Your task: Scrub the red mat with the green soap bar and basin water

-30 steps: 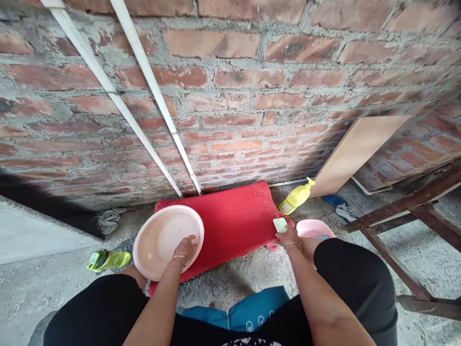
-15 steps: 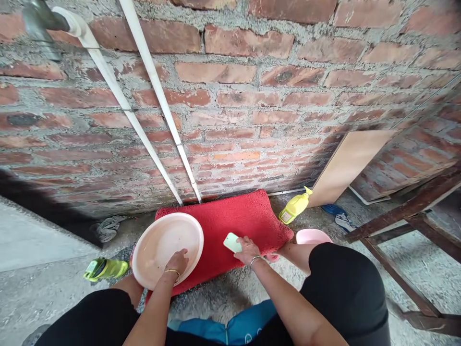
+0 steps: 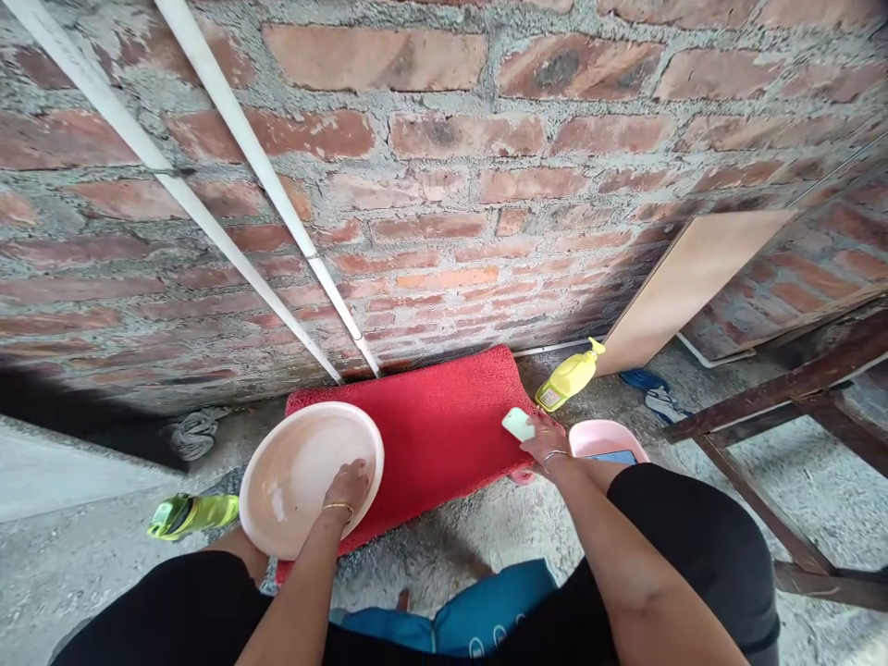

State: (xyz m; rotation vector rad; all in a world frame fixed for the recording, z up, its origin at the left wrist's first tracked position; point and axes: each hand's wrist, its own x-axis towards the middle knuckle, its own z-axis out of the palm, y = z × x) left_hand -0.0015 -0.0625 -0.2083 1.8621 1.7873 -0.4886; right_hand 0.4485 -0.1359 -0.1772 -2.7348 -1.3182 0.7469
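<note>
Gripping basin and soap over red mat

Counting one pink basin (image 3: 305, 472), rim pinched in left hand (image 3: 347, 488); one pale green soap bar (image 3: 517, 424) clasped in right hand (image 3: 548, 442), right of red mat (image 3: 430, 430). Second pink tub (image 3: 602, 440) partly hidden behind knee. Rough concrete floor, brick wall far

A red brick wall (image 3: 444, 166) with grey mortar fills the back. Two white pipes (image 3: 228, 185) run slantwise down it. The floor (image 3: 62, 564) is rough grey concrete. A flat wooden board (image 3: 684, 282) leans on the wall. A dark wooden frame (image 3: 797, 407) stands at the right.
</note>
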